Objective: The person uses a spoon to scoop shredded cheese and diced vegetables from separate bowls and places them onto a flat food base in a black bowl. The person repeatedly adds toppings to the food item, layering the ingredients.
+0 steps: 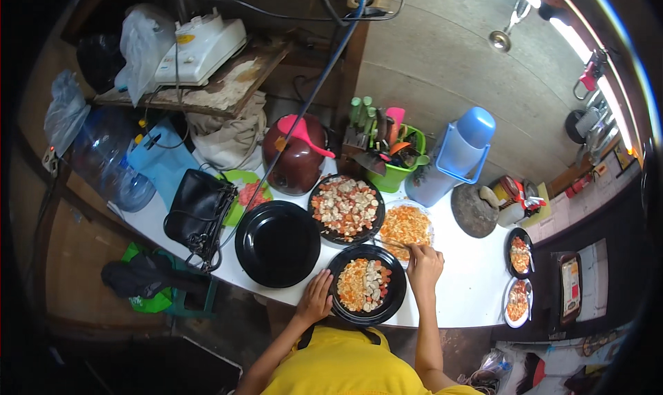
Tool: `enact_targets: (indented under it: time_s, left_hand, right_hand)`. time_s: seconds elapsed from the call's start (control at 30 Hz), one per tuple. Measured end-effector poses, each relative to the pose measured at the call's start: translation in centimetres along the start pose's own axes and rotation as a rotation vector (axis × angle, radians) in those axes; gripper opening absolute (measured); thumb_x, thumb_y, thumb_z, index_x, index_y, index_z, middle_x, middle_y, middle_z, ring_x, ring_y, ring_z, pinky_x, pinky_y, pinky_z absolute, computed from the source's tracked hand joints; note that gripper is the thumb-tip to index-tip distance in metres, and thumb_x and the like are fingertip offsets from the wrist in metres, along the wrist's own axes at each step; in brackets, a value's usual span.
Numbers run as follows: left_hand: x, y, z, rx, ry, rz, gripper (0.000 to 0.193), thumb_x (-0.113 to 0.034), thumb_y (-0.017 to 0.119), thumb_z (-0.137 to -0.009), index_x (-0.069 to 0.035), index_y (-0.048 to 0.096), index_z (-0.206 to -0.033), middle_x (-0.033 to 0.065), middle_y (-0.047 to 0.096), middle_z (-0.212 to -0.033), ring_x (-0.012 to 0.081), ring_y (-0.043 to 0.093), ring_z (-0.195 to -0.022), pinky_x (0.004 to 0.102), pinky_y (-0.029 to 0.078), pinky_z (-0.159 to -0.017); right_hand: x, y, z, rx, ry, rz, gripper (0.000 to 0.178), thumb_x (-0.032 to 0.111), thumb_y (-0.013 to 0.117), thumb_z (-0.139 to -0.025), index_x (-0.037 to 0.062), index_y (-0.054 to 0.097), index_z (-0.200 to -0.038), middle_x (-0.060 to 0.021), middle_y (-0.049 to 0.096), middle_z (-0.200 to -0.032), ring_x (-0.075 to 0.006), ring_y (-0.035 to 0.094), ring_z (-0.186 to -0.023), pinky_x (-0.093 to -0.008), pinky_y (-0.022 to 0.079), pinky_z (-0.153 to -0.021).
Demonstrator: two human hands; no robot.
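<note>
In front of me a black plate (340, 311) holds orange-tinted rice or noodles (353, 284) on its left and diced pale and red pieces (376, 284) on its right. My left hand (315, 297) rests at its left rim, fingers stretched out. Closed on the handle of a slim metal utensil (394, 244), my right hand (425, 264) is over the near edge of a white plate of the orange-tinted food (405, 225). The utensil's tip cannot be made out. Beyond lies a black plate (312, 219) heaped with the diced mix (347, 207).
A bare black plate (277, 244) sits at left beside a black handbag (195, 208). Behind are a dark red round container (293, 157), a green utensil basket (397, 179) and a blue flask (452, 153). A stone mortar (474, 210) and two small filled plates (518, 302) occupy the right.
</note>
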State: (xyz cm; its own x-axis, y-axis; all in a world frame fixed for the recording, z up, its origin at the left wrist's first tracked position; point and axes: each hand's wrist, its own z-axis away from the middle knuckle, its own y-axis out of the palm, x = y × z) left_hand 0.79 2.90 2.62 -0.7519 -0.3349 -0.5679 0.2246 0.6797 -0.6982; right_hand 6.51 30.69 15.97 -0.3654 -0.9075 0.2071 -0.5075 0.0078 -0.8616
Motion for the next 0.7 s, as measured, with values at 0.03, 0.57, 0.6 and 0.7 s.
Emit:
enact_targets:
  time_s: [0.03, 0.57, 0.6, 0.7]
  left_hand:
    - [-0.1, -0.2, 0.0, -0.002, -0.005, -0.007, 0.055, -0.017, 0.048, -0.090, 0.006, 0.041, -0.140, 0.0234, 0.041, -0.146, 0.0383, 0.039, -0.137, 0.0467, 0.032, -0.114]
    - [-0.2, -0.2, -0.4, 0.019, -0.065, -0.012, 0.054, -0.016, 0.046, -0.090, 0.006, 0.041, -0.139, 0.0233, 0.041, -0.145, 0.0384, 0.040, -0.137, 0.0470, 0.033, -0.114]
    - [-0.2, -0.3, -0.4, 0.025, -0.068, -0.011, 0.054, -0.016, 0.046, -0.090, 0.006, 0.041, -0.139, 0.0235, 0.041, -0.145, 0.0387, 0.040, -0.137, 0.0471, 0.033, -0.114]
    - [-0.3, -0.4, -0.4, 0.037, -0.067, -0.012, 0.054, -0.016, 0.046, -0.090, 0.006, 0.041, -0.139, 0.0240, 0.041, -0.145, 0.0395, 0.039, -0.136, 0.0476, 0.033, -0.114]
  right_hand:
    - [0.3, 1.0, -0.8, -0.005, -0.036, -0.014, 0.017, 0.004, 0.067, -0.078, 0.0077, 0.073, -0.094, -0.0090, 0.067, -0.082, -0.0279, 0.062, -0.078, -0.0402, 0.042, -0.075]
    - [2.6, 6.8, -7.2, 0.139, -0.239, 0.106, 0.036, 0.004, 0.070, -0.069, 0.0039, 0.071, -0.105, -0.0112, 0.063, -0.089, -0.0274, 0.060, -0.091, -0.0394, 0.043, -0.084]
    - [2.4, 7.0, -7.3, 0.155, -0.236, 0.120, 0.036, 0.005, 0.070, -0.070, 0.0039, 0.071, -0.106, -0.0112, 0.063, -0.089, -0.0272, 0.060, -0.091, -0.0395, 0.043, -0.084]
    - [1.7, 8.0, -7.2, 0.189, -0.232, 0.153, 0.036, 0.006, 0.069, -0.072, 0.0042, 0.070, -0.108, -0.0111, 0.063, -0.090, -0.0267, 0.060, -0.092, -0.0397, 0.042, -0.085]
